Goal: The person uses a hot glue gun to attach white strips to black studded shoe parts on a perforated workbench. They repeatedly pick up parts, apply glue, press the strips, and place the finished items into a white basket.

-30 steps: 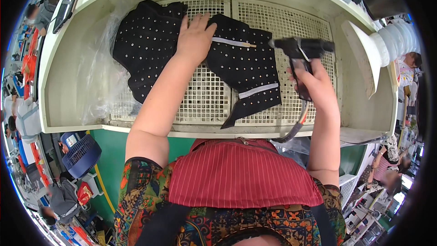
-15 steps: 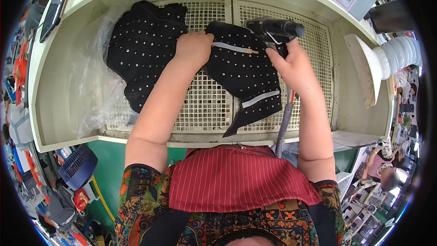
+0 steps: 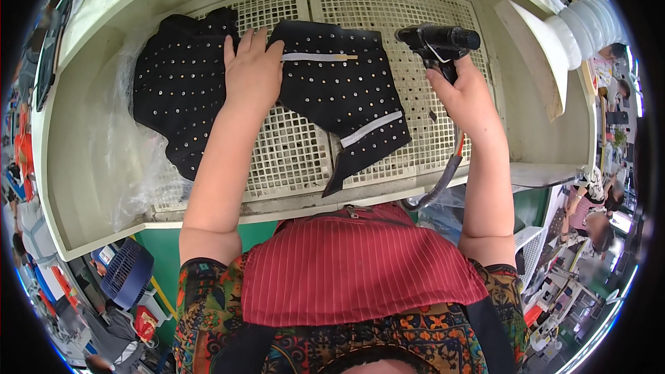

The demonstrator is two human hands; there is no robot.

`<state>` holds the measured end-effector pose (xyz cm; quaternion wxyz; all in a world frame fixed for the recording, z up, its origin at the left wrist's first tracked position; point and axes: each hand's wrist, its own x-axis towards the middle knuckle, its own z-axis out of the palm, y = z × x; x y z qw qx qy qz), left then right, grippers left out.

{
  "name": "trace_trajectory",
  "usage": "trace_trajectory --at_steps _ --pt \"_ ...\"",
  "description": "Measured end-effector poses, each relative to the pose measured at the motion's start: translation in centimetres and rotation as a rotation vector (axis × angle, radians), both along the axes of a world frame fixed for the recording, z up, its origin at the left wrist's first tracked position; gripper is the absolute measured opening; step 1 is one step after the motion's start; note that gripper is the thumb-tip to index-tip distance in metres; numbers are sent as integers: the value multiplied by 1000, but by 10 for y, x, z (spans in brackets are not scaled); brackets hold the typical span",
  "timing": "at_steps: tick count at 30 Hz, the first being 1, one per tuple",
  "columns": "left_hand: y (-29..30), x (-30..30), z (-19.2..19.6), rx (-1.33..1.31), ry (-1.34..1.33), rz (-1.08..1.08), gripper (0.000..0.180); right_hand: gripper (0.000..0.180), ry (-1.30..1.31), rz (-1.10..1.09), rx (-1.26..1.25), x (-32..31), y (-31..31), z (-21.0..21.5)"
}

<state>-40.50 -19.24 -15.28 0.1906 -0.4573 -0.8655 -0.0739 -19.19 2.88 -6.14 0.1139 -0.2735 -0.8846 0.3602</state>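
Observation:
My left hand (image 3: 253,73) rests with fingers spread between two black studded pieces of material, touching the inner edges of both. The left piece (image 3: 176,83) lies flat with rows of small shiny dots. On the right piece (image 3: 353,86) a pale strip (image 3: 315,57) with a yellowish end runs across the upper part, and a grey strip (image 3: 372,129) slants near the lower edge. My right hand (image 3: 473,100) grips a black spray gun (image 3: 443,39) by its handle, held right of the right piece and apart from it. A hose (image 3: 443,180) trails from below that hand.
Beneath the pieces is a cream perforated grid (image 3: 443,145) inside a high-walled tray (image 3: 76,138). Clear plastic film (image 3: 135,187) bunches at the left. A white flared duct (image 3: 540,55) juts in at right. A blue fan (image 3: 127,273) stands outside, lower left.
My left hand has opened from a closed grip and spread out on the material. The spray gun has moved right, away from the right piece, which now lies flatter.

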Motion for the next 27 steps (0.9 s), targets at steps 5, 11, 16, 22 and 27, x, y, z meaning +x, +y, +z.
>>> trace_trajectory --at_steps 5,11,16,22,27 --pt "1 85 9 94 -479 -235 44 40 -63 -32 29 21 0 7" --pt "-4 137 -22 53 -561 -245 46 40 -149 -6 99 15 -13 13" --pt "-8 138 -36 42 -526 -265 43 39 -155 -5 75 35 -23 13" --pt "-8 139 -38 70 -529 -255 42 39 -266 -50 56 69 -41 25" --pt "-9 137 -38 60 -525 -273 40 36 -237 -63 47 102 -53 24"
